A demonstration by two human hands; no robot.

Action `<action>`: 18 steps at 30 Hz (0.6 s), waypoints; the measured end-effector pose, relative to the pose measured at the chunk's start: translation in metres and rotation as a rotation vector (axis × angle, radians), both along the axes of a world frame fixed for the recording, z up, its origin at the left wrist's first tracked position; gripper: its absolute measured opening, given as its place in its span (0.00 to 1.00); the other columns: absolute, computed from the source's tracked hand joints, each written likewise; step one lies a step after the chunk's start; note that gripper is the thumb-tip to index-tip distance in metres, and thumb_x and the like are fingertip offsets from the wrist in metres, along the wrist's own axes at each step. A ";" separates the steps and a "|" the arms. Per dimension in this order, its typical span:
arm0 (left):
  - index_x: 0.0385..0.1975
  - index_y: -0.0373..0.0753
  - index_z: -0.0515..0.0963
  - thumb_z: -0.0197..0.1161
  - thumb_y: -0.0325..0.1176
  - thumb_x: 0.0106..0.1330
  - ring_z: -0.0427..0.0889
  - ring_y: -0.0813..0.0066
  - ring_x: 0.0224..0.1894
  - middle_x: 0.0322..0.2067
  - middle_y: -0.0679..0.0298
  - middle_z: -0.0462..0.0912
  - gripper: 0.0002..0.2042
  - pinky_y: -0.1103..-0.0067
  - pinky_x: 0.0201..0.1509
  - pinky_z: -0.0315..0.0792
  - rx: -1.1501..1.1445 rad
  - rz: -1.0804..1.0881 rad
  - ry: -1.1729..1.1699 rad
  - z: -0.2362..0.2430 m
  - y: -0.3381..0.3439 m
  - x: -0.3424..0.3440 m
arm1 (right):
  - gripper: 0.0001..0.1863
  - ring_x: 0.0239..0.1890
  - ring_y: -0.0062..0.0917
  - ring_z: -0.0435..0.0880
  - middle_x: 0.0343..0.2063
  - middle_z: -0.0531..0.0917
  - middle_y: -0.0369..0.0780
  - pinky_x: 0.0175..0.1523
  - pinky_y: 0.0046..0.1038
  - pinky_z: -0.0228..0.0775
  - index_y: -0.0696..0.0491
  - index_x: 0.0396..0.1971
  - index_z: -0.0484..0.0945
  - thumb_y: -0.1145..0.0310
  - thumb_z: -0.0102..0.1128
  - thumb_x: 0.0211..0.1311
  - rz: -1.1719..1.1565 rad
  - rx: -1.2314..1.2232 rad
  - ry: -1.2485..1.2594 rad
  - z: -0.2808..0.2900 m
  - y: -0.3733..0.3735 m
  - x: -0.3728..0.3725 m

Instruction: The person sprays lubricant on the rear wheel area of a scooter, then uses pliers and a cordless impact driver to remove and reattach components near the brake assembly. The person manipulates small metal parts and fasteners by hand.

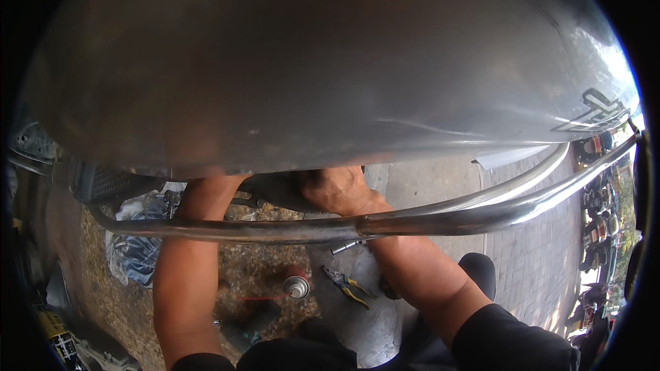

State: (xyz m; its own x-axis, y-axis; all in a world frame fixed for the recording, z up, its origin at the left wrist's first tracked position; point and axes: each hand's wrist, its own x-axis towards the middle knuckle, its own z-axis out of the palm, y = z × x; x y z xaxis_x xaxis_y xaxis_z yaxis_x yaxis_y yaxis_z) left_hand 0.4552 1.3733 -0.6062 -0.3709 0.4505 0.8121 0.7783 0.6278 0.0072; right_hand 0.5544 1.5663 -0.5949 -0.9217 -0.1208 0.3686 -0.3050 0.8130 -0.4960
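One silver panel [330, 62], two hands

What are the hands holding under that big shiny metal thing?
It cannot be told. The right hand reaches under the silver body panel behind the chrome bar, its fingers hidden. The left hand is out of sight under the panel.

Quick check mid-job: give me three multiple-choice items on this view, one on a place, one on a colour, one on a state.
1. Where does the spray can stand?
A. on the ground between the forearms
B. on the silver body panel
C. in the right hand

2. What colour are the pliers' handles?
A. blue
B. yellow
C. white

3. How is the left hand?
A. resting on the chrome bar
B. holding the pliers
C. reaching under the silver body panel, hidden

Answers: 1 A, it stands below the chrome bar; 2 B, yellow shows; 3 C, only the forearm shows.
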 end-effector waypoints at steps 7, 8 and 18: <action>0.41 0.39 0.82 0.70 0.37 0.59 0.82 0.57 0.40 0.38 0.58 0.84 0.14 0.64 0.45 0.76 0.084 -0.024 0.020 -0.005 -0.004 0.008 | 0.13 0.40 0.49 0.83 0.37 0.84 0.50 0.45 0.44 0.75 0.55 0.43 0.82 0.75 0.61 0.56 0.115 -0.088 0.076 0.012 -0.006 -0.004; 0.41 0.39 0.82 0.71 0.37 0.59 0.82 0.57 0.41 0.38 0.58 0.84 0.14 0.64 0.46 0.76 0.097 -0.025 0.026 -0.002 -0.004 0.009 | 0.13 0.40 0.49 0.83 0.36 0.84 0.50 0.45 0.44 0.75 0.56 0.42 0.82 0.75 0.61 0.55 0.132 -0.091 0.104 0.013 -0.006 -0.004; 0.39 0.39 0.83 0.64 0.32 0.58 0.81 0.50 0.40 0.38 0.54 0.84 0.11 0.60 0.48 0.75 -0.050 0.041 -0.212 0.034 -0.001 0.035 | 0.21 0.52 0.55 0.76 0.46 0.79 0.55 0.55 0.49 0.69 0.59 0.49 0.77 0.75 0.62 0.53 0.044 -0.170 0.147 0.006 -0.008 0.007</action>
State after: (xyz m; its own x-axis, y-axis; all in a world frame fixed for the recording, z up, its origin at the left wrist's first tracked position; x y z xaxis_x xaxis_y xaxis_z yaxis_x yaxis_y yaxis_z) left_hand 0.4899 1.3722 -0.5721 -0.5496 0.4694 0.6911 0.7364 0.6628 0.1354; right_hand 0.5617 1.5585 -0.5885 -0.8517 -0.0846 0.5172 -0.4178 0.7055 -0.5724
